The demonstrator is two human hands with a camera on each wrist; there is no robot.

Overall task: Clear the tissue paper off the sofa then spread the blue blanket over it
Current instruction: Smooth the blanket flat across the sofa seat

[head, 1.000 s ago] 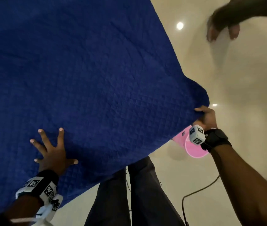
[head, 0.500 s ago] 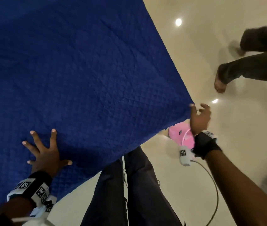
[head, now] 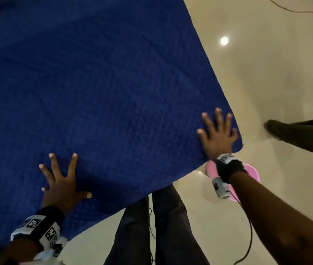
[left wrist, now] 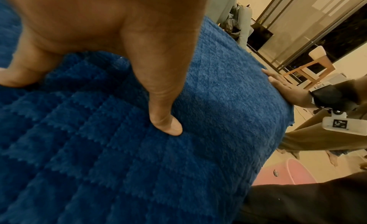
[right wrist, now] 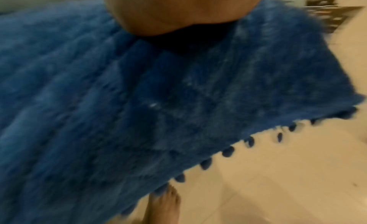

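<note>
The blue quilted blanket (head: 104, 92) lies spread flat over the sofa and hides it fully. My left hand (head: 62, 180) rests on it near the front edge, fingers splayed and straight. My right hand (head: 217, 134) lies flat on the blanket's right front corner, fingers spread. In the left wrist view the blanket (left wrist: 198, 117) fills the frame, a left finger (left wrist: 164, 117) presses into it, and the right hand (left wrist: 284, 87) shows at its far edge. The right wrist view is blurred: blanket (right wrist: 139, 101) with a tasselled hem over the floor. No tissue paper is in view.
A pink plastic bin (head: 251, 175) stands on the cream tiled floor (head: 266, 83) beside the sofa corner, under my right wrist. Another person's dark-trousered leg (head: 301, 134) is at the right. My own legs (head: 151, 226) stand against the front edge. A cable (head: 247, 236) trails below my right arm.
My right hand let go of the blanket's corner and now lies flat on top of it. The left hand stayed pressed flat. The other person's legs moved across the right side.
</note>
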